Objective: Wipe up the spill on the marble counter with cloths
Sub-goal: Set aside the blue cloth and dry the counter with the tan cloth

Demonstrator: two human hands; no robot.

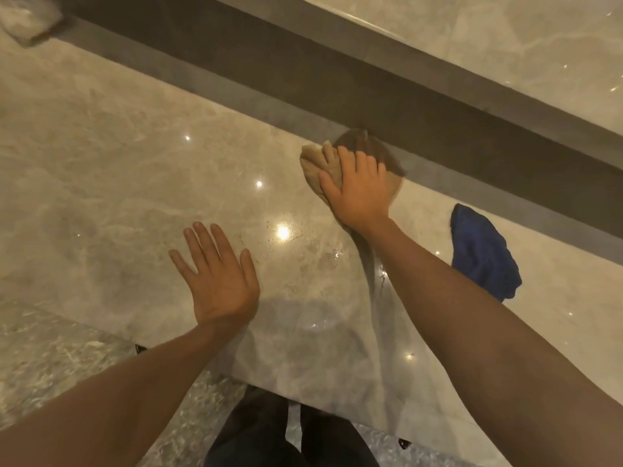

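Polished beige marble surface [101, 170] fills most of the view, grey veining, very glossy — small ceiling-light reflections dotted across it, brightest one near centre [282, 231]. Dark grey-brown band [337, 92] runs diagonally from top left to right edge, like a recessed strip or step. Beyond it, a second pale marble slab [505, 45] at top right. Speckled grey stone floor [50, 358] at bottom left, below the near edge. Warm, dim, yellowish lighting. Blurred pale object [28, 16] in top-left corner — cannot tell what.
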